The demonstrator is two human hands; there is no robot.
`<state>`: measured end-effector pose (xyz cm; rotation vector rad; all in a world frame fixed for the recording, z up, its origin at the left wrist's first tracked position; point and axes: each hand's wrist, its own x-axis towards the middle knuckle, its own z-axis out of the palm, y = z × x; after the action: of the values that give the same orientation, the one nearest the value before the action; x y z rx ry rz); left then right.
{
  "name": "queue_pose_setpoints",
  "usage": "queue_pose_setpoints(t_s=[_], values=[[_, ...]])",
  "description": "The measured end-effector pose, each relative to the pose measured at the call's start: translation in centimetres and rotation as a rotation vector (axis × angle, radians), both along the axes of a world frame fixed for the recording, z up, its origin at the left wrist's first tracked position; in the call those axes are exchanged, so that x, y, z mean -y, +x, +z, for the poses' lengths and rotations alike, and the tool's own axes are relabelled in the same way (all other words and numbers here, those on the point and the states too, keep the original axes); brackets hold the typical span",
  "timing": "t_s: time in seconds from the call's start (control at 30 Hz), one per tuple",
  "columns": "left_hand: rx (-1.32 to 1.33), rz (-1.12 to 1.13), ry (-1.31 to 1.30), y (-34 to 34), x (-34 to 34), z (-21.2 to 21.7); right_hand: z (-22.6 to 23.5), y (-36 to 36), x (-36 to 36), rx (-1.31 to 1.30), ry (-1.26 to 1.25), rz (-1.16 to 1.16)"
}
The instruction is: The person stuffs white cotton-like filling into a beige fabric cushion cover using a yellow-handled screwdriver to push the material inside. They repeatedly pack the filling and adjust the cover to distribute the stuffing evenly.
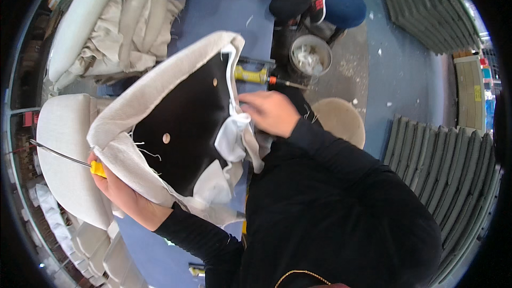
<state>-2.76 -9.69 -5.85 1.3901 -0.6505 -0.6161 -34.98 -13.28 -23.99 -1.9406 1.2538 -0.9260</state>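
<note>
An upholstered seat pad with a black underside (184, 114) and a beige fabric cover (152, 77) is tilted up in front of me. My left hand (125, 194) is closed round a yellow-handled tool (97, 168) with a long thin metal shaft, and it also steadies the pad's left lower edge. Slightly blurred, my right hand (273, 113) has its fingers bent at the cover's right edge, gripping fabric there. White lining cloth (232, 138) bunches below those fingers and hangs loose at the pad's lower right. Loose threads trail from the left edge.
Beige covered pads (66, 154) lie at left, with a heap of fabric covers (128, 26) beyond. A yellow tool (250, 74) lies on the blue table. A bucket of scraps (311, 56), a round stool (339, 121), grey panel stacks (437, 165) and a seated person (341, 8) are at right.
</note>
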Motion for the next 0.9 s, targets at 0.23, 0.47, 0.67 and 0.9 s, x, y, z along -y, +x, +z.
queue_pose_setpoints(t_s=[0.23, 0.47, 0.67, 0.9], values=[[0.641, 0.087, 0.175, -4.7, -0.8, 0.3, -23.1, -22.7, -10.8, -0.341, 0.652, -0.752], [0.809, 0.105, 0.188, -3.3, 0.4, -0.7, -32.6, -27.3, -21.8, -0.418, 1.558, -0.748], [0.601, 0.139, 0.138, -4.3, 1.6, -0.4, -36.5, -25.7, -23.4, -0.314, 1.6, -0.763], [0.647, 0.211, 0.185, -4.7, 0.4, -0.5, -35.0, -23.2, -25.9, -0.4, 1.45, -0.683]])
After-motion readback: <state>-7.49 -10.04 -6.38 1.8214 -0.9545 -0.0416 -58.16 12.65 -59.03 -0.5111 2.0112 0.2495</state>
